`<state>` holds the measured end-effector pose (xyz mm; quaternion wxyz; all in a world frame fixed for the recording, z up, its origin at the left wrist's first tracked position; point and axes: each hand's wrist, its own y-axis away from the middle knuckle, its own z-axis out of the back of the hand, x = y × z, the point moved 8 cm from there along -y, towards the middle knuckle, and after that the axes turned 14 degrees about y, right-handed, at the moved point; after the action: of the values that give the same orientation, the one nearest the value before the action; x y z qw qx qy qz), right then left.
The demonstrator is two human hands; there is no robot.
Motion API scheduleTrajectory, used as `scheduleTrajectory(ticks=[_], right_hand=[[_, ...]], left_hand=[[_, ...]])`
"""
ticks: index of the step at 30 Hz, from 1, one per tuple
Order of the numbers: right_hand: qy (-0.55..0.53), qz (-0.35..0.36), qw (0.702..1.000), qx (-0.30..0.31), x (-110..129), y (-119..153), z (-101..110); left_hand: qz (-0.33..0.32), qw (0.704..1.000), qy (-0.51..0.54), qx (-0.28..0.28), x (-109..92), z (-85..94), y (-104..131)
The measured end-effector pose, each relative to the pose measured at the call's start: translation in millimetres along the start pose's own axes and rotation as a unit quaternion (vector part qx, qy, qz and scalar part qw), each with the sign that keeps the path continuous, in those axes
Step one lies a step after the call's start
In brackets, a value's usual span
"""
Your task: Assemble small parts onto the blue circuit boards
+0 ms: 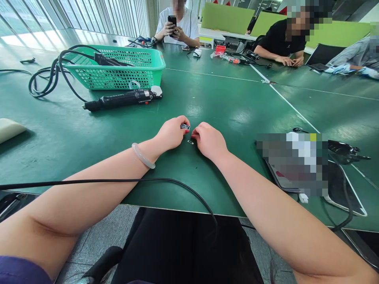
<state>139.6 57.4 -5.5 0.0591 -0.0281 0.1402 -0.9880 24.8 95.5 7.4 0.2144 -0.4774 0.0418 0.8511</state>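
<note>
small part: a dark blue-and-black piece (185, 126) pinched at the fingertips of the left hand (171, 133), raised just clear of the table (231, 102), probably so that it can be seen and turned.
left hand: fingers curled together and clamped on the small part; the wrist, with a pale bangle (143, 156), rests on the table for steadiness.
right hand: (209, 141) knuckles up, fingertips drawn together and pressed down just beside a tiny dark bit (190, 142) on the table; whether they grip anything I cannot tell, since the hand hides them.
electric screwdriver: (121, 99) lies on its side behind the hands, well apart from them, within reach.
basket: green mesh (118, 73), behind the screwdriver; holds a black tool and part of a coiled black cable (44, 79) that spills over its rim onto the table.
cable near edge: a black cord (118, 181) runs across the left forearm.
</note>
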Motion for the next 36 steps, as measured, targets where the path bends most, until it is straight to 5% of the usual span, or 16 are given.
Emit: scheduleTrajectory(ticks=[9,15,20,27,36], right_hand=[[0.012,-0.003,0.999,0.034,-3,-1,-6],[-0.164,-0.015,0.982,-0.090,-14,5,25],[-0.239,0.062,0.959,-0.140,-10,14,48],[-0.276,0.108,0.950,-0.099,-9,19,52],[-0.314,0.176,0.931,-0.070,0,25,56]], left_hand=[[-0.056,0.997,-0.057,0.014,-8,-3.1,5],[-0.070,0.996,-0.053,0.022,-13,-5.7,6],[-0.039,0.989,0.073,0.126,-18,-23.2,10],[-0.050,0.947,0.187,0.258,-32,-33.3,20],[-0.066,0.920,0.151,0.357,-31,-34.8,26]])
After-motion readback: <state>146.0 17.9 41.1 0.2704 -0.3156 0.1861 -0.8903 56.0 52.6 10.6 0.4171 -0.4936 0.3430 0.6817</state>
